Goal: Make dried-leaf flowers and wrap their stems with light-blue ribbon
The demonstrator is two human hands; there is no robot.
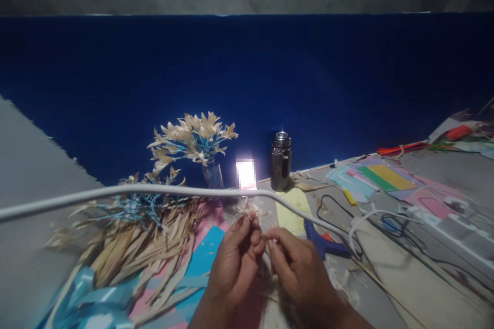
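Low in the middle, my left hand (238, 254) is closed, its fingertips pinching a small pale dried-husk flower (244, 208) whose petals fan out above them. Close beside it, touching or nearly touching, my right hand (300, 266) has thumb and fingers pressed together on something thin, too small to make out. The flower's lower part is hidden by the fingers. Beyond my hands, a bunch of similar cream flowers (198, 133) on blue stems stands in a clear vase (213, 174). More blue stems (141, 209) with pale petals lie at the left.
A white cable (154, 190) runs across the view above my hands. Dry husk strips (142, 247) and shiny blue ribbon (90, 293) lie left. A dark flask (281, 164) stands by the blue wall. Right are a dark blue tool (326, 244), coloured sheets (386, 177) and a power strip (451, 236).
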